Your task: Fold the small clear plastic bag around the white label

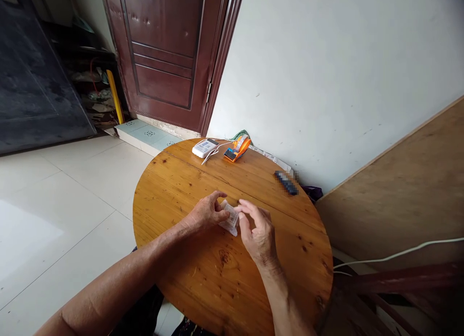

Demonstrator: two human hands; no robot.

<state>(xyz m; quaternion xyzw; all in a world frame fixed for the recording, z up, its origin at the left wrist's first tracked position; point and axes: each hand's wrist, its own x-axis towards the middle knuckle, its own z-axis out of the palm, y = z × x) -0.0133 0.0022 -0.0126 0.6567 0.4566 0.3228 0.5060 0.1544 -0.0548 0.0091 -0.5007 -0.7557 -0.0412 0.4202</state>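
A small clear plastic packet point(230, 223) with faint printing is at the middle of the round wooden table. My left hand point(206, 212) grips it from the left, thumb over its upper side and index finger arched away from it. The other fingers of that hand are hidden. On the packet's right side is my right hand point(258, 232), thumb and fingers apart, fingertips close to the packet's edge and slightly blurred. Whether those fingertips touch the packet is hard to see.
On the wooden table point(174, 181), toward the wall, lie a white box-shaped device point(205, 148) with a cable, an orange tape dispenser point(237, 149) and a blurred dark object point(286, 182). A pale cable point(398, 259) runs at the right. A red-brown door point(163, 51) stands behind.
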